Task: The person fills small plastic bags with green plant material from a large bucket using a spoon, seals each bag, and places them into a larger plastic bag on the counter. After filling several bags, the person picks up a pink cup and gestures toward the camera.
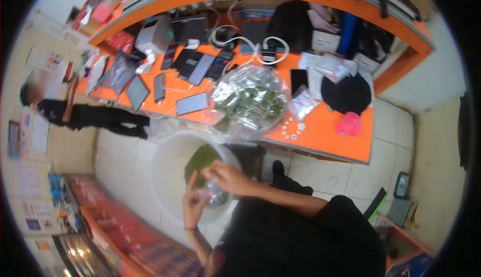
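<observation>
A large green leaf [200, 161] lies inside a white round tub [168, 177], under my hands. My right hand [228, 178] reaches in from the right, its fingers closed at the leaf's lower right edge. At the tub's lower side is my left hand [194, 206], its index finger pointing up towards the leaf and its other fingers bent round something small and blurred. A shiny silvery item [215, 195] shows between and below my hands. Beyond the tub, a clear plastic bag [250, 99] of green leaves sits on the orange table [320, 144].
The orange table holds phones, cables, a black round cloth [345, 92] and a pink cup [348, 124]. At the left stands another person [75, 111] in dark clothes. A dark stool [248, 159] is beside the tub. Red packets [117, 217] line a shelf at lower left.
</observation>
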{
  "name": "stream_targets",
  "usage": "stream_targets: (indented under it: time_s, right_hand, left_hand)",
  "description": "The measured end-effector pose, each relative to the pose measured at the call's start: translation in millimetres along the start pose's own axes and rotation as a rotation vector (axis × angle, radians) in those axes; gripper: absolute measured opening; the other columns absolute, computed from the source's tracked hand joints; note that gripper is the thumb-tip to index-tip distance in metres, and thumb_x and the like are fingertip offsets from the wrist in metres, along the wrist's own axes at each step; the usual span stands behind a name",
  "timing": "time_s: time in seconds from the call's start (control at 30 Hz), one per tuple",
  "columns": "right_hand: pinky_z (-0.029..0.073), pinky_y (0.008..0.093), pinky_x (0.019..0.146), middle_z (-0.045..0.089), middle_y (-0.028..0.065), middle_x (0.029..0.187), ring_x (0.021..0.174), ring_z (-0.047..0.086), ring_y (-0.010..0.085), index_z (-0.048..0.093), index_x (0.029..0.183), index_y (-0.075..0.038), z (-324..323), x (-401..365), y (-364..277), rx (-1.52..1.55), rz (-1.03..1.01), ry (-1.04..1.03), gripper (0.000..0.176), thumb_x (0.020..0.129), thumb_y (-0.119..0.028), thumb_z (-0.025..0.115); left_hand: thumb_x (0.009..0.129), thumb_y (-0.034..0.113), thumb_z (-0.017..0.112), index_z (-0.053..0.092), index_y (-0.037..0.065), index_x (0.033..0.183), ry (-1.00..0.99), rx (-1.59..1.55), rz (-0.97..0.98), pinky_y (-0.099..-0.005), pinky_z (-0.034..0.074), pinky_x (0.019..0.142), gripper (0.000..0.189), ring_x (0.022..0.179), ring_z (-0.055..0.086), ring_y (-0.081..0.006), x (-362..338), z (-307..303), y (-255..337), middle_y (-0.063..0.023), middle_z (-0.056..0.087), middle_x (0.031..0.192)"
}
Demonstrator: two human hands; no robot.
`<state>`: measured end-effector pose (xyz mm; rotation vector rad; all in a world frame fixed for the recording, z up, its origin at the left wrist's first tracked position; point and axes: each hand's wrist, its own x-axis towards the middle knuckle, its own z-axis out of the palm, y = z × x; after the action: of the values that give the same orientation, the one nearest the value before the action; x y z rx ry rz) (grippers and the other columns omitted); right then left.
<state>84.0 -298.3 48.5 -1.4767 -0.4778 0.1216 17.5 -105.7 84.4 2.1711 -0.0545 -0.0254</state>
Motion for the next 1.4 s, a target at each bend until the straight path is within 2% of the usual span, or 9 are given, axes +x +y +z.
stream_targets:
  time_s: [0.2,0.33,0.47,0.6,0.87,1.07,1.2,1.27,1.4]
  right_hand:
    - [0.047,0.0410,0.089,0.063,0.0149,0.116,0.102,0.061,0.0329,0.063,0.115,-0.004,-28,-23,-20,-0.281,-0.137,-0.069,0.026,0.095,-0.021,0.059]
    - [0.043,0.0465,0.098,0.053,0.0216,0.126,0.113,0.056,0.0369,0.050,0.129,0.003,-107,-85,-17,-0.212,0.100,0.827,0.053,0.085,-0.019,0.071]
    - [0.029,0.0513,0.110,0.037,0.0222,0.141,0.129,0.040,0.0382,0.032,0.141,0.003,-233,-163,23,-1.070,0.189,1.492,0.090,0.073,-0.025,0.084]
    - [0.032,0.0502,0.108,0.029,0.0217,0.148,0.133,0.037,0.0380,0.026,0.145,-0.001,-281,-169,67,-0.921,0.021,1.462,0.101,0.068,-0.025,0.087]
    - [0.049,0.0439,0.091,0.061,0.0185,0.116,0.108,0.061,0.0352,0.040,0.131,-0.006,-292,-147,63,-0.644,0.135,1.576,0.083,0.064,-0.022,0.087]
    - [0.050,0.0441,0.090,0.061,0.0179,0.114,0.107,0.061,0.0354,0.039,0.133,-0.002,-256,-117,-54,-0.756,0.052,1.350,0.093,0.059,-0.025,0.090]
    - [0.031,0.0483,0.112,0.058,0.0163,0.123,0.110,0.061,0.0342,0.045,0.130,0.001,-216,-97,-153,-0.703,-0.149,1.021,0.098,0.054,-0.038,0.092]
    - [0.021,0.0523,0.115,0.059,0.0153,0.123,0.110,0.061,0.0327,0.050,0.126,0.001,-196,-89,-202,-0.685,-0.222,0.848,0.094,0.053,-0.042,0.092]
    - [0.021,0.0593,0.113,0.063,0.0142,0.116,0.112,0.060,0.0314,0.053,0.125,0.000,-170,-77,-257,-0.718,-0.433,0.682,0.085,0.059,-0.040,0.089]
  left_hand:
    - [0.082,0.005,0.071,0.067,-0.004,0.091,-0.009,0.035,-0.077,-0.0303,0.050,0.077,0.013,0.080,0.063,-0.0192,15,45,-1,-0.0139,0.069,0.097]
    - [0.082,0.004,0.070,0.066,-0.004,0.095,0.079,0.065,0.057,-0.0331,0.050,0.079,0.016,0.081,0.064,-0.0246,9,46,-36,-0.0170,0.068,0.092]
    - [0.081,0.002,0.069,0.065,-0.004,0.094,0.136,0.078,0.041,-0.0349,0.050,0.081,0.016,0.085,0.065,-0.0265,7,54,-43,-0.0182,0.067,0.094]
    - [0.081,0.004,0.070,0.065,-0.005,0.094,0.053,0.040,0.002,-0.0330,0.050,0.081,0.016,0.085,0.065,-0.0253,7,59,-69,-0.0178,0.067,0.093]
    - [0.081,0.005,0.071,0.064,-0.004,0.088,0.142,-0.082,-0.014,-0.0310,0.049,0.075,0.013,0.078,0.060,-0.0186,13,61,-105,-0.0135,0.065,0.085]
    - [0.084,0.005,0.072,0.064,-0.003,0.087,0.155,-0.127,-0.068,-0.0252,0.048,0.068,0.012,0.075,0.059,-0.0104,16,61,-88,-0.0044,0.065,0.083]
    - [0.083,0.005,0.072,0.065,-0.003,0.089,0.160,-0.135,-0.072,-0.0255,0.049,0.068,0.012,0.074,0.061,-0.0110,17,61,-95,-0.0044,0.066,0.081]
    - [0.088,0.024,0.069,0.065,-0.007,0.107,0.136,0.001,-0.173,-0.0397,0.051,0.077,0.037,0.085,0.064,-0.0286,5,53,-55,-0.0209,0.070,0.096]
    - [0.086,0.018,0.071,0.065,-0.007,0.105,0.173,-0.028,-0.135,-0.0353,0.052,0.072,0.032,0.078,0.065,-0.0241,4,50,-44,-0.0196,0.070,0.090]
